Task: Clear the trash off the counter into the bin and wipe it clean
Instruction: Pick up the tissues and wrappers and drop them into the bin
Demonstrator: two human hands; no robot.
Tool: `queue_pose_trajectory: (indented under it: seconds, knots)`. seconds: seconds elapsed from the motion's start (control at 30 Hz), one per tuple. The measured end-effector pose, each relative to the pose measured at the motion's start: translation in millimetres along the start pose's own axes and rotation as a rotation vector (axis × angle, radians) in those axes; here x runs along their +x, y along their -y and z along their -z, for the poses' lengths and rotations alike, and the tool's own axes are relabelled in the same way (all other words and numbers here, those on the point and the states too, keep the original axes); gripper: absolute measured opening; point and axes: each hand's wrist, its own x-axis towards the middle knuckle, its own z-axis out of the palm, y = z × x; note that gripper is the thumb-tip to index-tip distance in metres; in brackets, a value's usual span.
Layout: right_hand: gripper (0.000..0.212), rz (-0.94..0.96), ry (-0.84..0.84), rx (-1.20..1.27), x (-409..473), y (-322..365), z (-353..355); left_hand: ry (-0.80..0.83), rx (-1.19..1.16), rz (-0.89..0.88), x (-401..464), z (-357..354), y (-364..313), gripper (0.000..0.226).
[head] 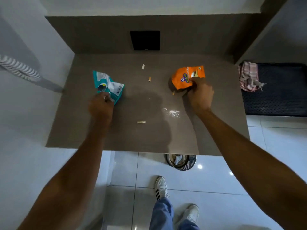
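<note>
On the brown counter my left hand pinches the near edge of a crumpled teal wrapper. My right hand grips the lower right of an orange snack packet, lifted slightly off the surface. Small scraps lie between them: a white bit, a cigarette-like butt, a pale strip and another bit under the orange packet. White powder is spilled near the middle right. A round bin with paper inside peeks from under the counter's front edge.
A pink checked cloth lies on a black mat to the right of the counter. A black panel is set in the back wall. A striped hose sits at left. My shoes stand on white floor tiles.
</note>
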Motion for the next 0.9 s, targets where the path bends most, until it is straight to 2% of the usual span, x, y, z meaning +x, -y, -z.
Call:
queue_pose_trajectory:
  seconds: [0.13, 0.17, 0.23, 0.3, 0.4, 0.47, 0.53, 0.6, 0.7, 0.8, 0.9]
  knots:
    - [0.031, 0.257, -0.221, 0.229, -69, -8, 46, -0.265, -0.361, -0.125, -74, 25, -41, 0.009]
    - [0.032, 0.291, -0.207, 0.251, -93, -15, 54, -0.314, -0.453, -0.151, -105, 30, -49, 0.011]
    - [0.038, 0.334, -0.122, 0.316, -148, -35, 73, -0.299, -0.622, -0.182, -182, 31, -64, 0.029]
    - [0.036, 0.307, 0.002, 0.427, -208, -61, 86, -0.178, -0.703, -0.199, -261, 24, -69, 0.042]
    - [0.039, 0.103, 0.177, 0.598, -291, -106, 93, 0.052, -0.710, -0.263, -349, -4, -48, 0.040]
    - [0.040, -0.005, 0.232, 0.540, -328, -144, 88, 0.247, -0.615, -0.253, -389, -36, -23, 0.037]
    - [0.026, -0.186, 0.259, 0.520, -342, -179, 69, 0.475, -0.482, -0.191, -414, -73, 0, 0.047]
    - [0.017, -0.396, 0.240, 0.488, -339, -212, 33, 0.636, -0.360, -0.120, -426, -117, 14, 0.040]
    - [0.034, -0.537, 0.299, 0.406, -309, -250, -40, 0.672, -0.294, -0.033, -413, -190, 17, 0.028]
    - [0.022, -0.669, 0.352, 0.357, -275, -286, -122, 0.655, -0.238, 0.017, -386, -279, 7, 0.032]
    - [0.019, -0.694, 0.365, 0.189, -258, -327, -187, 0.757, -0.128, -0.011, -361, -357, 3, 0.038]
